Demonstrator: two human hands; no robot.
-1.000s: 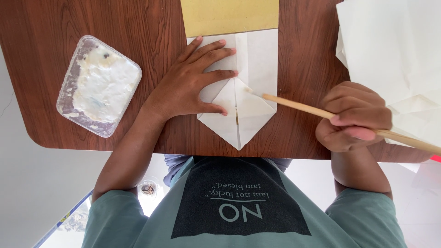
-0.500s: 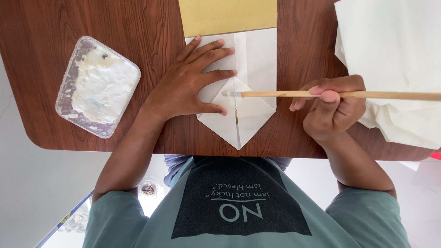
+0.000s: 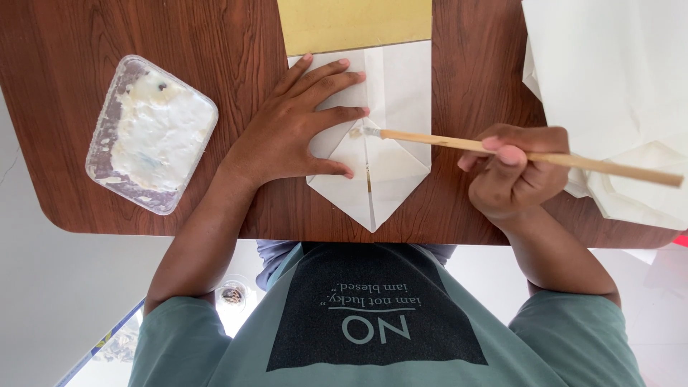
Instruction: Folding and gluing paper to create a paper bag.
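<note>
A white folded paper (image 3: 390,154) lies in the middle of the brown counter (image 3: 215,43), with its pointy end at the counter's near edge. The left hand (image 3: 294,129) lies flat and open on the paper, fingers spread. The right hand (image 3: 512,172) is just to the right of the paper, closed around a thin wooden brush (image 3: 530,156). The brush tip touches the paper's middle fold. Well left of the paper sits a clear tub of white paste (image 3: 152,132). A yellow sheet (image 3: 355,25) touches the paper's far end. More white paper (image 3: 609,79) lies to the right.

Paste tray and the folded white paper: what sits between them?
In the head view, only the left hand and bare brown table lie between the paste tray and the folded white paper.
</note>
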